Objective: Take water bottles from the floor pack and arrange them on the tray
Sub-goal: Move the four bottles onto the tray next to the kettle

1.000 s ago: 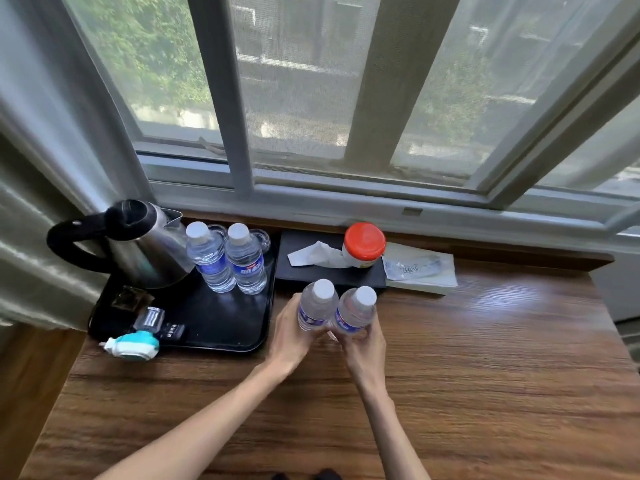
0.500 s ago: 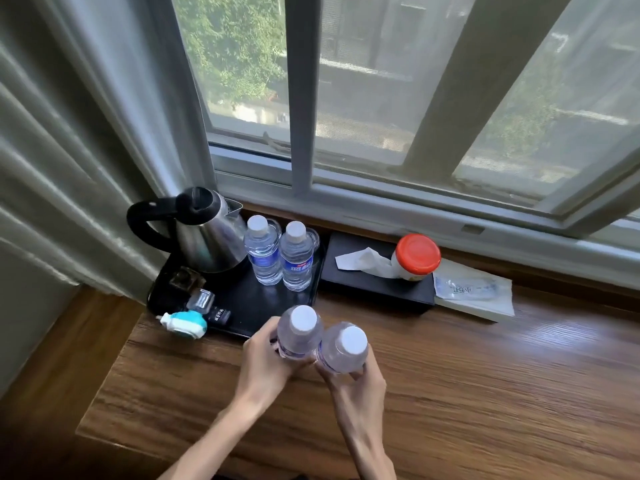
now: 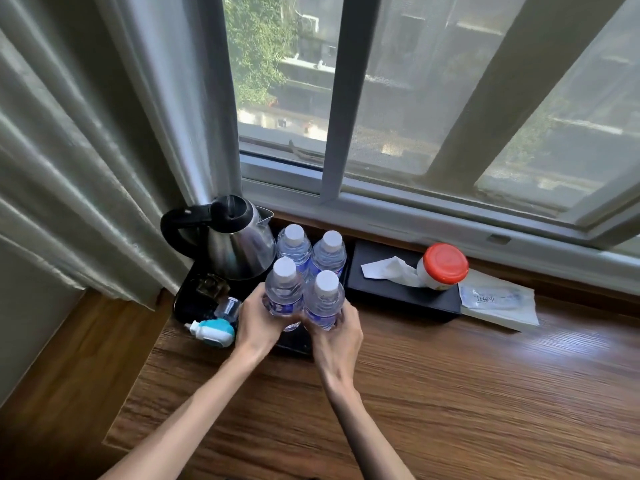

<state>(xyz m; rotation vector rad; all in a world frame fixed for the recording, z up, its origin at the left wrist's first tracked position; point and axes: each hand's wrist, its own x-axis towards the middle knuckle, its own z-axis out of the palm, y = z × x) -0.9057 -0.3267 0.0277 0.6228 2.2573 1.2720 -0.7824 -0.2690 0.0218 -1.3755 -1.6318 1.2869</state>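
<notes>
Two clear water bottles with white caps stand at the back of the black tray [image 3: 294,345], a left one [image 3: 294,244] and a right one [image 3: 329,252]. Just in front of them I hold two more. My left hand [image 3: 258,327] grips the front left bottle [image 3: 284,289]. My right hand [image 3: 337,336] grips the front right bottle [image 3: 323,301]. Both held bottles are upright over the tray's front right part, side by side and touching. Their bases are hidden by my fingers, so I cannot tell whether they rest on the tray.
A steel kettle [image 3: 235,244] with a black handle stands on the tray's back left, small items [image 3: 227,306] in front of it. A teal and white device [image 3: 214,331] lies at the tray's front edge. Right of the tray: a black tissue box [image 3: 398,296], a red-lidded jar [image 3: 443,266], a paper packet [image 3: 498,303]. A curtain [image 3: 79,150] hangs left.
Both hands have carried their bottles left and away from me, from above the wooden table to over the tray, right in front of the two standing bottles. The camera has shifted left.
</notes>
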